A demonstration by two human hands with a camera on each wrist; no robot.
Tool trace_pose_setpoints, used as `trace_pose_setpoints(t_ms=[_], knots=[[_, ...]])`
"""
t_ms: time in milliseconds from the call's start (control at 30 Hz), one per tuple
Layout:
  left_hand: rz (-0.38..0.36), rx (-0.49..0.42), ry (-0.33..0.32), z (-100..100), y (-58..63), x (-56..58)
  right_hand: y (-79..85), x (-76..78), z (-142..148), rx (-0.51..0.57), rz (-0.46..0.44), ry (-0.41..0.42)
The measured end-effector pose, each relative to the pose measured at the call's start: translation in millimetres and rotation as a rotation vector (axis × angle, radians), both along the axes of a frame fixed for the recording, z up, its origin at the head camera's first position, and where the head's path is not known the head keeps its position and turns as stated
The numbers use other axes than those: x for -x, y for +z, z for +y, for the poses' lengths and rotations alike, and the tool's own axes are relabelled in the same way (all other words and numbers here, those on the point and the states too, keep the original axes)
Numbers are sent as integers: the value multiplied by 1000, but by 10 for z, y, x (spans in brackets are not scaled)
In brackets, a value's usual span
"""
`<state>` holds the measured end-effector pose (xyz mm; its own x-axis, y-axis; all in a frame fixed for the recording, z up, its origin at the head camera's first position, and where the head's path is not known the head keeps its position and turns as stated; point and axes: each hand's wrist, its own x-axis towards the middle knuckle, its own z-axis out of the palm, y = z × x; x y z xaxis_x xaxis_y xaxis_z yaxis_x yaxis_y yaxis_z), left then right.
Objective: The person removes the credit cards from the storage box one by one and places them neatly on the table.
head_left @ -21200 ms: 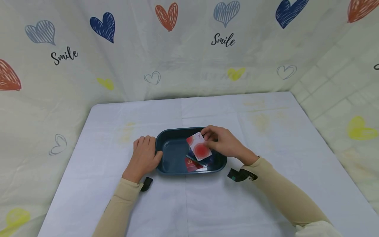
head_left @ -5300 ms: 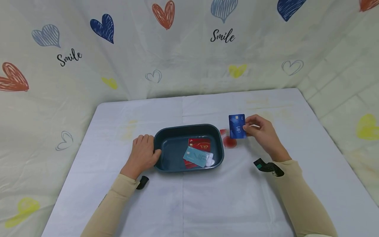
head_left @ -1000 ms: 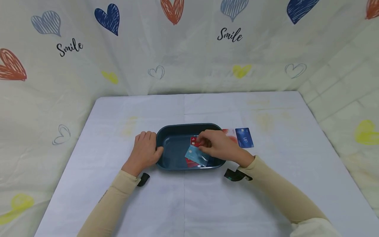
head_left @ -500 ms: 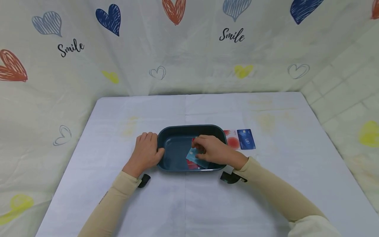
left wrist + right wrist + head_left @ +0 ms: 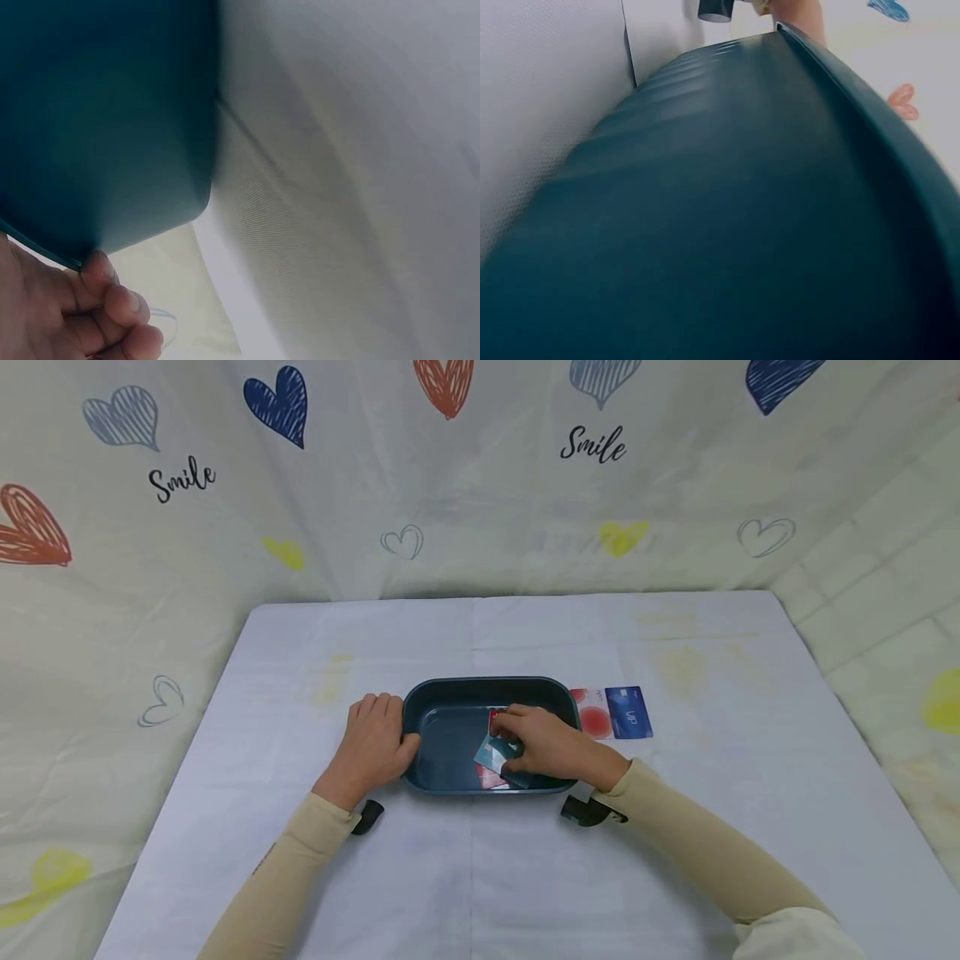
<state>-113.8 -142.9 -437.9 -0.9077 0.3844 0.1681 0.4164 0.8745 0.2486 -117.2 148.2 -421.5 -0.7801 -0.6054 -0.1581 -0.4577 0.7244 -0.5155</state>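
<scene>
Head view, left to right. The left hand grips the left end of the dark teal tray, thumb over the rim and the other fingers curled at the outer side; it appears to serve as the steadying clamp. The tray stands flat on the white-covered worktop.

In the right half of the tray, a light-blue card lies askew over a red card, parts of which show above and below it. The right hand reaches over the right end of the tray. Its fingers are bent and narrow, holding the light-blue card between thumb and forefinger. Whether the card is clear of the red card cannot be told.

Outside the tray's right end, a white card with red circles lies on the worktop, followed by a dark-blue VIP card close alongside.

Step in hand, as judged: removal of the light-blue card. The next move probably calls for a firm pinch, a lift above the rim, and a transfer rightward to the row. Keep the tray braced; avoid dragging the red card along.
</scene>
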Motion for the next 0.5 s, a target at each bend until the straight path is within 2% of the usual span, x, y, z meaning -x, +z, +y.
trace_pose_setpoints(t_ms=[500], knots=[[-20, 12, 9, 10, 10, -14, -37, 24, -4, -51, -53, -27]])
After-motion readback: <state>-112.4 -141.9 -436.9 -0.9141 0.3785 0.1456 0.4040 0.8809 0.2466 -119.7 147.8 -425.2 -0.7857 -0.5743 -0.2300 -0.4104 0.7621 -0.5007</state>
